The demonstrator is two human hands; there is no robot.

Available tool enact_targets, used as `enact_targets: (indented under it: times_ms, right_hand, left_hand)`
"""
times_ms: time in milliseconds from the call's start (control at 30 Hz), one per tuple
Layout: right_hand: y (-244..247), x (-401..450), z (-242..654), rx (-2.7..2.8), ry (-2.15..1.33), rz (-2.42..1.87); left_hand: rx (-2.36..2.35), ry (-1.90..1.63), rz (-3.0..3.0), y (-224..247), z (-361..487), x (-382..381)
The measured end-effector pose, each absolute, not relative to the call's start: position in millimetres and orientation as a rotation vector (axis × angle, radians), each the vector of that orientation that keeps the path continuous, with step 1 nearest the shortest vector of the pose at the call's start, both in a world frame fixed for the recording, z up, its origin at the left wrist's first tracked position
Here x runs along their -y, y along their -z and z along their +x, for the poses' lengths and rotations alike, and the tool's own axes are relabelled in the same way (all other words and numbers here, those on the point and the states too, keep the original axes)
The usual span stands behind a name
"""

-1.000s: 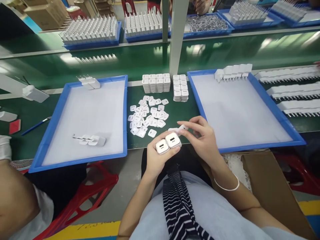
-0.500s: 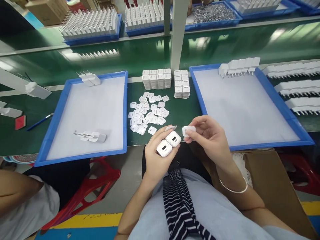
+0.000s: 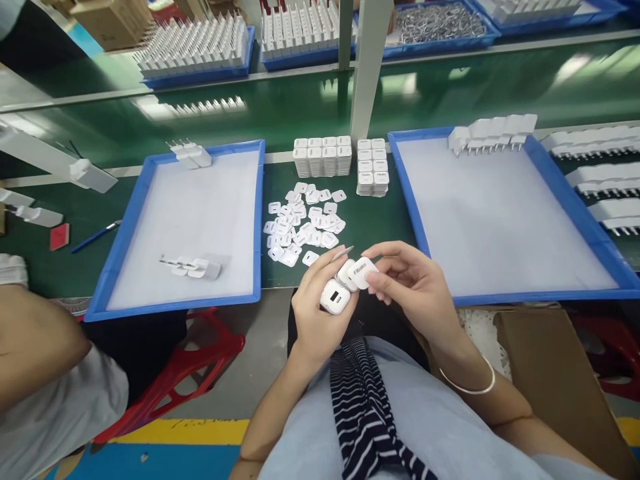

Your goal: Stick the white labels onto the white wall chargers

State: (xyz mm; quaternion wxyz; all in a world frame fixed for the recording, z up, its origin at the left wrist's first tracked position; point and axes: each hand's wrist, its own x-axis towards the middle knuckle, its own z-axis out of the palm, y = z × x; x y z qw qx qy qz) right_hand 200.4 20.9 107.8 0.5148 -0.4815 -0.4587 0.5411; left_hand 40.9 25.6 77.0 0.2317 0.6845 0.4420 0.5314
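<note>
Two white USB chargers (image 3: 335, 297) sit side by side in my left hand (image 3: 319, 303), port ends up; its fingers are wrapped round them. A thin white cover plate (image 3: 343, 253) also sticks up near the fingertips of that hand. My right hand (image 3: 411, 280) pinches a square white cover plate (image 3: 363, 272) with printed lettering between thumb and fingers. That plate lies over the end of the farther charger and hides its ports. Beyond my hands, a loose pile of small white plates with slots (image 3: 300, 225) is spread on the green bench.
Blue-rimmed trays stand left (image 3: 257, 227) and right (image 3: 420, 233), with a few chargers in them. Stacked white plates (image 3: 323, 157) stand at the back, beside an upright post (image 3: 367, 73). A co-worker's arm (image 3: 40, 333) is at the left; a blue pen (image 3: 96, 236) lies nearby.
My right hand has moved the cover plate left, from beside the chargers onto the end of the farther one. The plate's lettered face now shows. The view has shifted slightly.
</note>
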Motion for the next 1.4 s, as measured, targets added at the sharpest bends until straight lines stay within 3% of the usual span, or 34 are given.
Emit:
enact_targets:
  times_ms: [1400]
  right_hand:
    - [-106,-29,199,1.04,-1.486,-1.219]
  left_hand:
    - [-1.172,-1.422,1.963,-82,42,-23]
